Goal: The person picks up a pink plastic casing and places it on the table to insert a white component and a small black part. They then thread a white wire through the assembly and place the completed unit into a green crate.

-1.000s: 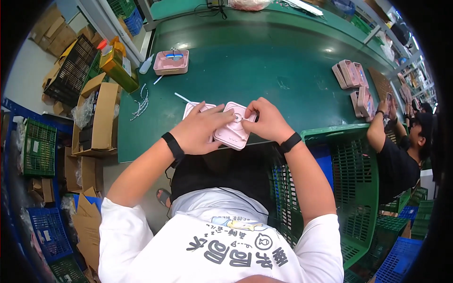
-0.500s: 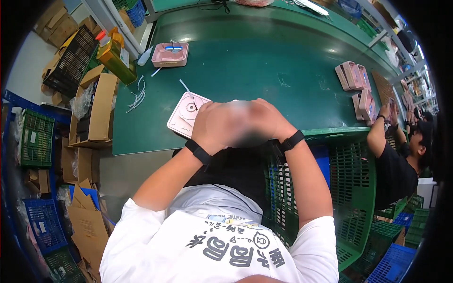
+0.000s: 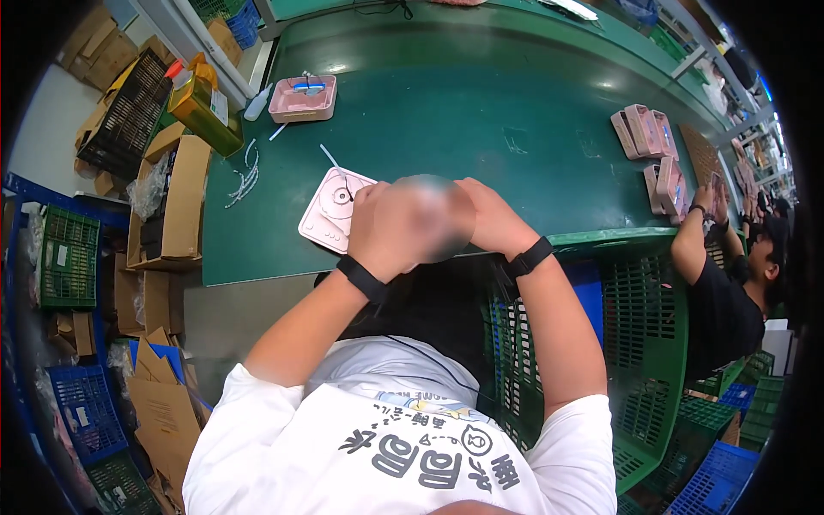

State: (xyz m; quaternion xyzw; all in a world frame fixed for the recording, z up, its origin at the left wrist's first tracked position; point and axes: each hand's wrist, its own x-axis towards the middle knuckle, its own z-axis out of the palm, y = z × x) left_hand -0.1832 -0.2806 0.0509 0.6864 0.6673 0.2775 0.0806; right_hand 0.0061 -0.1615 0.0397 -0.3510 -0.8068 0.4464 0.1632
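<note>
Pink panel flat on green table, at the person's left hand; long axis slanting from near-left to far-right.
The pink panel (image 3: pixel 326 210) lies on the green table (image 3: pixel 446 129), its round centre toward the far end, partly covered by the left hand (image 3: pixel 374 225). Left hand and right hand (image 3: pixel 493 219) meet before the torso, forearms converging, elbows bent outward. Blur between them hides the fingers; grasp cannot be determined.

My white T-shirt (image 3: pixel 343 425) has big dark characters (image 3: pixel 421 463) with smaller lettering (image 3: pixel 429 416) above, while pale labels (image 3: pixel 62 255) on the green crate (image 3: pixel 73 279), blue crate (image 3: pixel 90 433) and yellow can (image 3: pixel 199 112) are too small to read.
</note>
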